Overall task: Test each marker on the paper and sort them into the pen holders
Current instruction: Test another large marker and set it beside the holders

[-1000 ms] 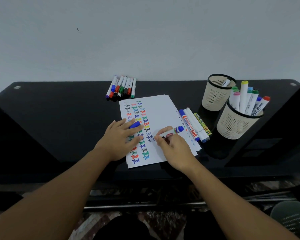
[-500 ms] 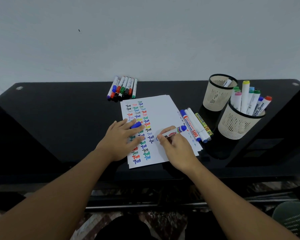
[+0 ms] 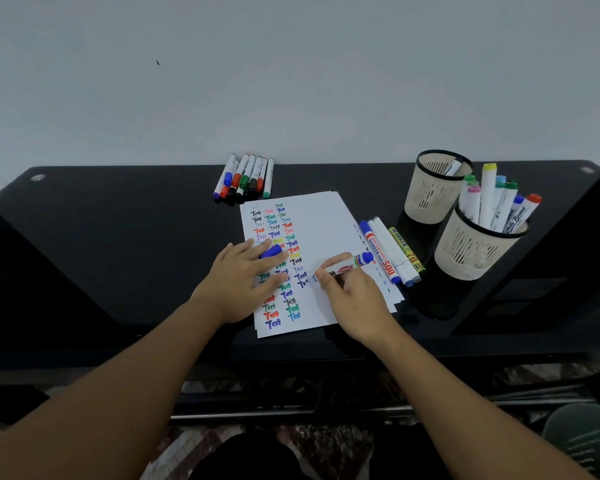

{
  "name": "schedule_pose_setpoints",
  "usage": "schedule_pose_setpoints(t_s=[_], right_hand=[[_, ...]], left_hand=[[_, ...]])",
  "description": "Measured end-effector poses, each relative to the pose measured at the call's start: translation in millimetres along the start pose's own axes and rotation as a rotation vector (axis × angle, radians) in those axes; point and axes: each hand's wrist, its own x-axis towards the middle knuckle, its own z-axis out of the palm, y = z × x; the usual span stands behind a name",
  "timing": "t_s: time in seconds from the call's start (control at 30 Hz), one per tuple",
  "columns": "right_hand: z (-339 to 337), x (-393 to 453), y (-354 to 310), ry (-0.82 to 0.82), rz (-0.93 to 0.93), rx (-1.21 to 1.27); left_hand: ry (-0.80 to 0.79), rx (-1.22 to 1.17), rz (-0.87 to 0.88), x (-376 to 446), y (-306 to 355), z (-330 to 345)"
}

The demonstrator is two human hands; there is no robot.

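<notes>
While the right hand [image 3: 355, 292] pinches a blue marker [image 3: 347, 267], tip down-left on the paper [image 3: 321, 233], tail up-right, the left hand [image 3: 243, 277] still lies flat, blue cap [image 3: 270, 252] between fingers; little has changed.

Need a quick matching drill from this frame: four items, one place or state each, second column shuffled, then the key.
Items
1. blue cap
2. blue marker
3. far pen holder
4. near pen holder

Places or states
A. packed with upright markers
B. held between fingers of the left hand, over the paper
C. almost empty, one marker showing at the rim
D. gripped by the right hand, tip at the paper

Pairs: 1-B, 2-D, 3-C, 4-A
</notes>
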Motion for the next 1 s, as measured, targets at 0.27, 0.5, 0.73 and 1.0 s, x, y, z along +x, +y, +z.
schedule_pose_setpoints(t_s=[0.27,0.5,0.73,1.0], right_hand=[[0.0,1.6,2.6,-0.008,-0.003,-0.004],[0.5,2.3,0.6,0.020,-0.002,0.016],[1.8,3.1,4.9,0.010,-0.008,-0.037],[1.8,2.5,3.5,-0.002,-0.004,-0.016]], left_hand=[[-0.008,-0.002,0.001,0.7,-0.9,0.0],[-0.008,-0.005,-0.001,1.2,-1.3,0.1],[-0.003,-0.006,0.002,0.7,-0.5,-0.5],[-0.003,-0.017,-0.003,-1.3,2.8,-3.7]])
